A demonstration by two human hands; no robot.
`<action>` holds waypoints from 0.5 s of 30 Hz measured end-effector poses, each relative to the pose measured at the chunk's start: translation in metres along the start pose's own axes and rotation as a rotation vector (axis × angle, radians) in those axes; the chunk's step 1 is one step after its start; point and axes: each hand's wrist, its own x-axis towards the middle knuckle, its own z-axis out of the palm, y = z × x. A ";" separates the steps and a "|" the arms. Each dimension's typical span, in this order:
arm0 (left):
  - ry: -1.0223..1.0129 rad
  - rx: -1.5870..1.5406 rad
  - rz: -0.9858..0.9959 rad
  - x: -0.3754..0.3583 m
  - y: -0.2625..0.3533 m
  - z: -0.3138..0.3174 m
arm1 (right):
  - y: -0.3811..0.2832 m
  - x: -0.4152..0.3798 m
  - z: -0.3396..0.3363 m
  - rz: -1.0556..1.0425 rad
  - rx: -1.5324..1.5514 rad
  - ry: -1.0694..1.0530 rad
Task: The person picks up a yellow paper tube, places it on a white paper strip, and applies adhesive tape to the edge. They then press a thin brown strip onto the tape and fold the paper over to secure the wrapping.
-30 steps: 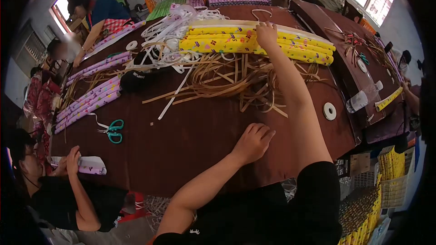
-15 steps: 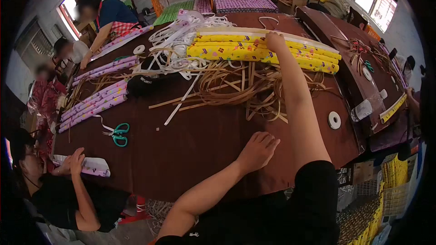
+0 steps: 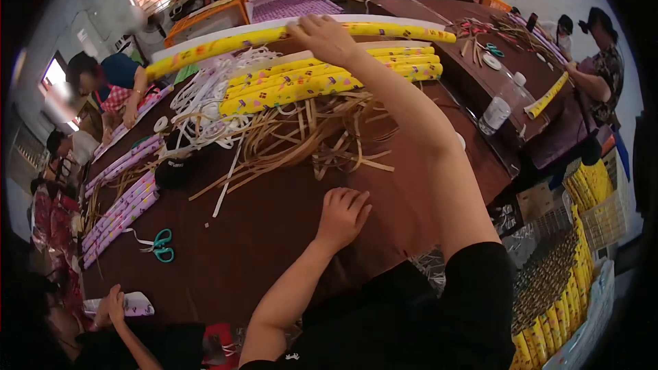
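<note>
My right hand (image 3: 325, 40) grips a long roll of yellow printed paper (image 3: 240, 39) near its middle and holds it up off the table. White paper edging shows along the roll's far side. Just below lies a stack of yellow rolls (image 3: 301, 79), with a tangle of brown strips (image 3: 295, 130) on its near side and white strips (image 3: 205, 103) to its left. My left hand (image 3: 343, 216) is over the bare brown table (image 3: 267, 253), its fingers loosely bent and apart, with nothing in them.
Green-handled scissors (image 3: 163, 245) and purple rolls (image 3: 123, 223) lie on the left, near a black cap (image 3: 171, 170). Co-workers sit at the left and right edges. A plastic bottle (image 3: 502, 104) stands at right. Crates of yellow rolls (image 3: 548, 336) are at lower right.
My right hand has lifted one yellow roll from the stack and carried it up and to the left. My left hand stays near the table's front. The view has turned.
</note>
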 end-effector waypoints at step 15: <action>0.179 0.527 -0.162 -0.061 0.077 -0.121 | -0.209 -0.182 -0.224 -0.242 0.330 -0.129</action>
